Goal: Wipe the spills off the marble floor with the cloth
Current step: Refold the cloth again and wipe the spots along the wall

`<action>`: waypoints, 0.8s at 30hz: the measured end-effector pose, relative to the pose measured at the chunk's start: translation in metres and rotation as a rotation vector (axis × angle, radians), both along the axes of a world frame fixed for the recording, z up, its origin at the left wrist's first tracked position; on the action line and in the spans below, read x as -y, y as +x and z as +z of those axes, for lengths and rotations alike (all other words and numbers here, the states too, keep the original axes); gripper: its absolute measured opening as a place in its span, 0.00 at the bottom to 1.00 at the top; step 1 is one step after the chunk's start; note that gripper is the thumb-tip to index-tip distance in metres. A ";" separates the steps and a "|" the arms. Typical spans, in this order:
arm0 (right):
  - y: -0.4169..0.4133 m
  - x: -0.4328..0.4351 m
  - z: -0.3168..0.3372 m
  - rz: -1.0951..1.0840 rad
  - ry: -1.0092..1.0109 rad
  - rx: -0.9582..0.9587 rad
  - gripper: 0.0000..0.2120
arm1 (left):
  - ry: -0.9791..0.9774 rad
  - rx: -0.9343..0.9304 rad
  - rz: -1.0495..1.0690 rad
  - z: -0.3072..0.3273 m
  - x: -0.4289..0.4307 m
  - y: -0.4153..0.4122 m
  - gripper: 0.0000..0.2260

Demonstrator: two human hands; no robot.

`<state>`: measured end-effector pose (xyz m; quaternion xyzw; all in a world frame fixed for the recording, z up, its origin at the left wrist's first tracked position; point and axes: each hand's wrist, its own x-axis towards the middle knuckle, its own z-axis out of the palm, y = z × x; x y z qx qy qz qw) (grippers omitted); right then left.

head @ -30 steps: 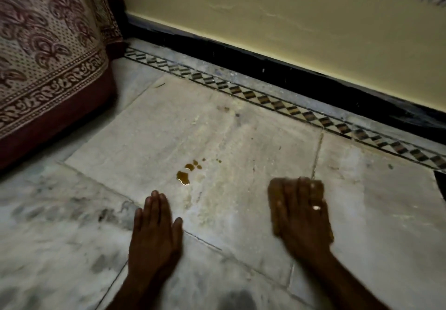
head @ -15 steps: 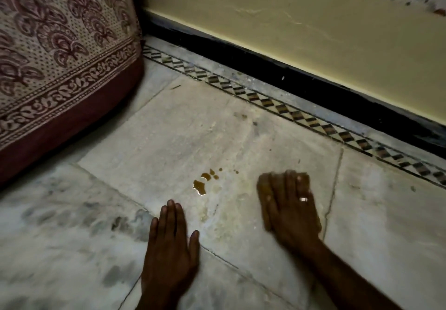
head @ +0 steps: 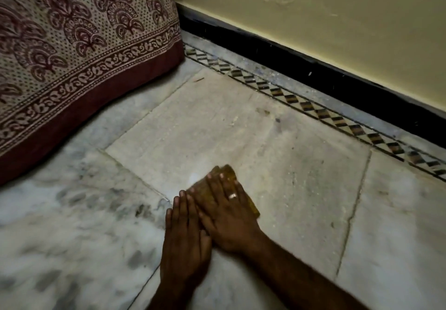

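right hand (head: pixel 226 211) slid left with cloth (head: pixel 230 171) over the brown drops, hiding them; now touching left hand (head: pixel 185 244).

Dim warm light, pale glint on the marble floor (head: pixel 289 165) just ahead of the right hand (head: pixel 226 215), lower-left floor smeared by motion blur, skirting (head: pixel 337 85) lost in shadow, wall (head: pixel 313 20) line bowed by wide lens

text: none legible | labels: none | numbers: none
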<state>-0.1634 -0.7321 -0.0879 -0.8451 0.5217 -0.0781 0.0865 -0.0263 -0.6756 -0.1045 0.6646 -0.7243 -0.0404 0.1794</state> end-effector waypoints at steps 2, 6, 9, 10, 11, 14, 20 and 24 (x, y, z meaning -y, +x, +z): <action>-0.027 -0.035 0.005 0.048 -0.015 -0.020 0.27 | 0.000 -0.007 -0.005 0.002 -0.001 0.002 0.29; -0.093 -0.050 0.011 0.080 -0.053 -0.143 0.26 | 0.042 0.014 0.014 0.009 -0.002 -0.002 0.29; -0.087 0.012 0.001 -0.145 -0.052 -0.129 0.29 | 0.042 0.032 0.029 0.012 -0.002 -0.004 0.28; -0.072 0.035 0.000 -0.235 -0.036 -0.089 0.29 | 0.042 0.033 0.026 0.012 -0.002 -0.004 0.29; -0.052 0.053 -0.002 -0.284 -0.024 -0.057 0.30 | 0.045 0.020 0.025 0.014 -0.001 -0.004 0.29; 0.005 0.051 -0.005 -0.156 0.001 -0.080 0.27 | 0.062 -0.059 0.044 0.017 0.003 -0.003 0.30; -0.063 -0.004 0.011 0.173 -0.099 -0.159 0.25 | 0.045 0.026 0.105 0.006 -0.032 0.030 0.30; -0.034 0.076 0.004 -0.218 0.010 -0.215 0.28 | 0.079 0.061 0.161 0.001 -0.051 0.033 0.28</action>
